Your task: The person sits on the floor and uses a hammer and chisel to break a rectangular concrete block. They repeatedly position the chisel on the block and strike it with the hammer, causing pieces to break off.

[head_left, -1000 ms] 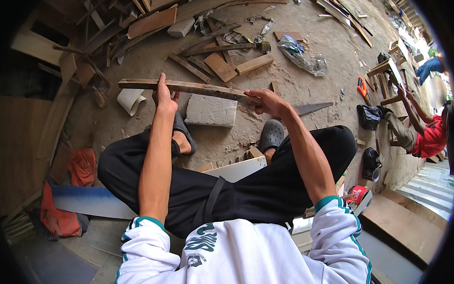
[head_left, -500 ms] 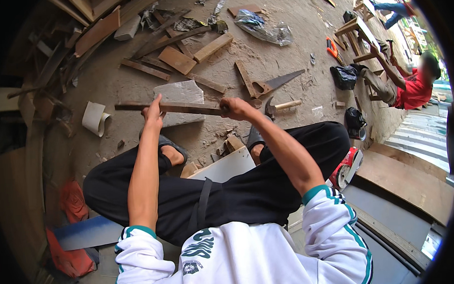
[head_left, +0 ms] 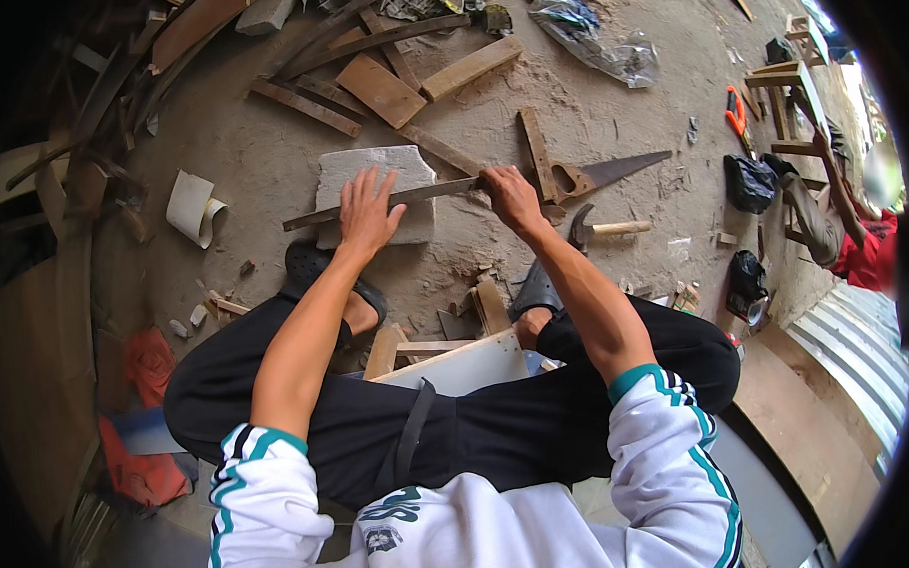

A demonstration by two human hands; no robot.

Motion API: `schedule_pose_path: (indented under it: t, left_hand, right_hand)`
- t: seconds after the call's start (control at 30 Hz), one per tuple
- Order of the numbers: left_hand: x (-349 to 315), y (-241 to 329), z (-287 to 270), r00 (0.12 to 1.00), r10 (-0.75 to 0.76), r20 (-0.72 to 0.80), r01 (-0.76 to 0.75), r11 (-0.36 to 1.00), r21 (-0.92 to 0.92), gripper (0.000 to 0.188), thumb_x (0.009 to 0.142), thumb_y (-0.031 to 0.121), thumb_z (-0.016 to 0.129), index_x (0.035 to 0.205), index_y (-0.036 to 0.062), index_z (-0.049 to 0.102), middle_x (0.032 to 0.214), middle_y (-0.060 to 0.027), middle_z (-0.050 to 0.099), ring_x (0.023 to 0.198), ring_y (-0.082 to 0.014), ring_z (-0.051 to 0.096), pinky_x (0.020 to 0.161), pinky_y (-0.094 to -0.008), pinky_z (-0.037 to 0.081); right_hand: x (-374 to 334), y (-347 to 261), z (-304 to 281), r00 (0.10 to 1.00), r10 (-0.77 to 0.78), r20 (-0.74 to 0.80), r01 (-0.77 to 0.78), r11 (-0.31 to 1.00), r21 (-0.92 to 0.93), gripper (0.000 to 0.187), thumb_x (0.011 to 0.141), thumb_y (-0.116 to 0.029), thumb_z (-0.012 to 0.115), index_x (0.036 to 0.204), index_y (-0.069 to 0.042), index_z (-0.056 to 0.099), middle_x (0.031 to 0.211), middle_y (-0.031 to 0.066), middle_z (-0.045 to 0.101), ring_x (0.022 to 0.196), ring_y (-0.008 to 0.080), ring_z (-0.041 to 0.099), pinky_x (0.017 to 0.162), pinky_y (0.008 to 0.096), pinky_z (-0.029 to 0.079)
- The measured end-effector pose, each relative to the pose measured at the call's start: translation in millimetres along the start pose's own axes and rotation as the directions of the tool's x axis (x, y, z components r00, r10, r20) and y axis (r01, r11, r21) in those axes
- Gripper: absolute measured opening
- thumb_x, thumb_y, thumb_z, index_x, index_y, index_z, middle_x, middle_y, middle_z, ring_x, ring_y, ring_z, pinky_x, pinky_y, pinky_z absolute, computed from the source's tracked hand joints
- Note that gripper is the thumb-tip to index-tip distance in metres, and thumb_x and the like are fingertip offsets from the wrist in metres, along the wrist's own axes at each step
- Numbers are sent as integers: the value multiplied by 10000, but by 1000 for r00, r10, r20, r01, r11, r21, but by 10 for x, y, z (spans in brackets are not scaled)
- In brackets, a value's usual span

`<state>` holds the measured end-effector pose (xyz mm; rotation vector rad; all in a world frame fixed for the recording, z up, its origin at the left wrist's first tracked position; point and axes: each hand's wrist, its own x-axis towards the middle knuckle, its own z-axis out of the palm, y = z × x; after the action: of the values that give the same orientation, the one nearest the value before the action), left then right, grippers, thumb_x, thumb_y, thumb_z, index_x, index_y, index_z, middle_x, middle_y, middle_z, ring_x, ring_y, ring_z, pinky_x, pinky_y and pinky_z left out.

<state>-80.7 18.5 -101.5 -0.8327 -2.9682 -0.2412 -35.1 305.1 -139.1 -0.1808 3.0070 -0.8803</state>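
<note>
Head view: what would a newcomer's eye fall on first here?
Likely first, at the centre, the dark wooden strip slanting across the pale block, with the left hand spread over it and the right hand closed around its right end. Next, on the ground to the right of that hand, the handsaw and the hammer. Farther right, the bright orange handle stands out.

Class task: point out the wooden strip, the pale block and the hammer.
Wooden strip (head_left: 434, 192): head view, on its right half.
Pale block (head_left: 411, 169): head view, on its upper right part.
Hammer (head_left: 621, 228): head view, on the middle of its handle.
</note>
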Motion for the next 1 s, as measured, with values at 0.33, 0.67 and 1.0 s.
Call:
schedule_pose_path:
  t: [0.33, 0.67, 1.0]
  left_hand:
    - [96, -143, 284, 986, 129, 110, -108, 978, -177, 376, 855, 208, 668, 1223, 161, 607, 1130, -48, 592, 1083, -250, 560, 906, -400, 446]
    - [90, -135, 476, 966, 51, 252, -29, 995, -91, 387, 900, 162, 585, 1281, 124, 529, 1257, -104, 535, 1185, -293, 501, 976, -438, 408]
    - [-123, 337, 432, 931, -213, 295, 229, 973, -20, 804, 940, 366, 538, 1563, 232, 48, 1603, -214, -44, 1476, -410, -37, 1151, -599, 22]
  right_hand:
    - [274, -131, 208, 998, 58, 31, -61, 993, 106, 220, 822, -73, 602, 1041, -75, 616, 1035, 109, 650, 1032, 311, 587, 868, 419, 487]
    - [-91, 621, -453, 948, 167, -271, -211, 967, -144, 492, 787, -135, 635, 1257, -46, 520, 1207, 173, 578, 1179, 351, 517, 1047, 470, 367]
    - [-1671, 1738, -522, 827, 554, 100, -336, 628, -702, 289, 836, -213, 597, 1104, -108, 579, 1098, 107, 586, 1098, 292, 542, 995, 516, 339]
